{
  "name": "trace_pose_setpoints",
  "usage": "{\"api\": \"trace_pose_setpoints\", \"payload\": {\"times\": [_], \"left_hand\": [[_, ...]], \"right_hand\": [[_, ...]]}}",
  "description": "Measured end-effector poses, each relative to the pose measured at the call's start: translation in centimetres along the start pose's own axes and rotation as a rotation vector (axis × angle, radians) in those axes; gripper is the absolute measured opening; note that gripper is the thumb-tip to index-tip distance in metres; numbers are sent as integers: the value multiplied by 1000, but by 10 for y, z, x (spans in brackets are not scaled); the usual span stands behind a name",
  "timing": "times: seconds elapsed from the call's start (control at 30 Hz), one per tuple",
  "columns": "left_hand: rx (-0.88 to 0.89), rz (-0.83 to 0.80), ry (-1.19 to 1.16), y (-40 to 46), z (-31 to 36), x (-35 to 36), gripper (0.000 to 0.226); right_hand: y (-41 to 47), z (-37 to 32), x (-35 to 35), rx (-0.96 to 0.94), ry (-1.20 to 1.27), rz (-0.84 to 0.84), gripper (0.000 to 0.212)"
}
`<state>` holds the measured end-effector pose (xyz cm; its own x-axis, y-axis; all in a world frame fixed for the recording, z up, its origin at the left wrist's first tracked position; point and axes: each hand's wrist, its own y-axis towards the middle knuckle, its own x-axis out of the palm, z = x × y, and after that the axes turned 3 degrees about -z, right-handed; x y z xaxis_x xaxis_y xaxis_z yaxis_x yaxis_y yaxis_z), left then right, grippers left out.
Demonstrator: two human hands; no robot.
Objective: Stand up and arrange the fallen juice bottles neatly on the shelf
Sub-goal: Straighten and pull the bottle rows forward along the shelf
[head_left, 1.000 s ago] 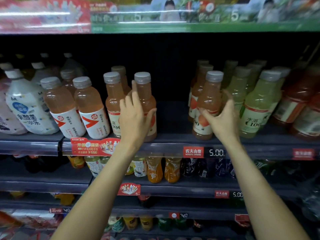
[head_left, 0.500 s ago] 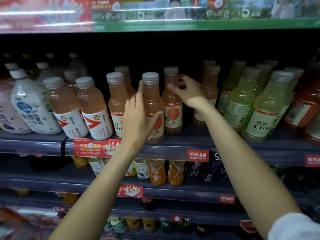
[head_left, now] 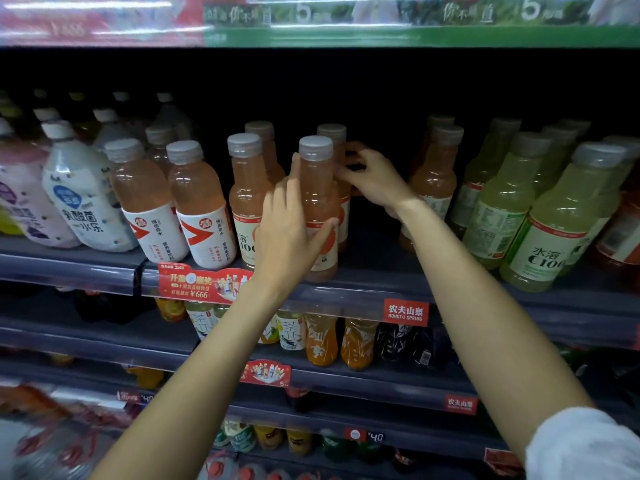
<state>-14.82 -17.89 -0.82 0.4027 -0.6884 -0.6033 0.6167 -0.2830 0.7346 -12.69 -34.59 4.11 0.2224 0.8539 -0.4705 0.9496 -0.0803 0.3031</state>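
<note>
An orange juice bottle (head_left: 318, 188) with a grey cap stands upright at the front of the middle shelf (head_left: 349, 301). My left hand (head_left: 287, 233) holds it, fingers along its left side and thumb across its label. Directly behind it stands a second orange bottle (head_left: 331, 132), mostly hidden. My right hand (head_left: 374, 181) reaches past the front bottle and curls its fingers round the rear bottle's neck. Another upright pair of orange bottles (head_left: 246, 188) stands just left of my left hand.
Further orange bottles (head_left: 437, 174) stand to the right across a dark gap, then pale green bottles (head_left: 554, 223). To the left, orange bottles with white labels (head_left: 204, 202) and white milky bottles (head_left: 81, 202) lean. Lower shelves hold small tea and juice bottles (head_left: 322, 341).
My right hand carried an orange bottle from the right group leftward and set it behind the bottle in my left hand. The left hand stayed on its bottle.
</note>
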Motion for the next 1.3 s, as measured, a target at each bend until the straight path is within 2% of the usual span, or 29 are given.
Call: {"api": "trace_pose_setpoints", "payload": {"times": [0.5,0.63,0.7,0.8,0.9,0.97,1.13,1.3], "left_hand": [[-1,-21,-45,-3,0,-2,86],[-17,-14,-81,-8,-1,3,86],[-31,-41,-108,-12,-1,6,92],[-68,-87,-191,-16,1,6,95],[-117,-93,-261,-17,5,6,94],[-128,-81,-279,-17,7,6,92],[-150,-82,-302,-18,10,8,92],[-106,-82,-301,-20,5,8,90]], "right_hand": [[5,6,19,-22,72,32,44],[-17,5,10,-84,56,185,42],[-40,10,2,-180,-17,267,37],[-72,25,-16,-294,-286,488,31],[-88,41,-36,-228,-471,647,34],[-92,49,-47,-128,-498,615,42],[-78,59,-62,46,-474,381,55],[-61,54,-55,77,-622,367,50]]}}
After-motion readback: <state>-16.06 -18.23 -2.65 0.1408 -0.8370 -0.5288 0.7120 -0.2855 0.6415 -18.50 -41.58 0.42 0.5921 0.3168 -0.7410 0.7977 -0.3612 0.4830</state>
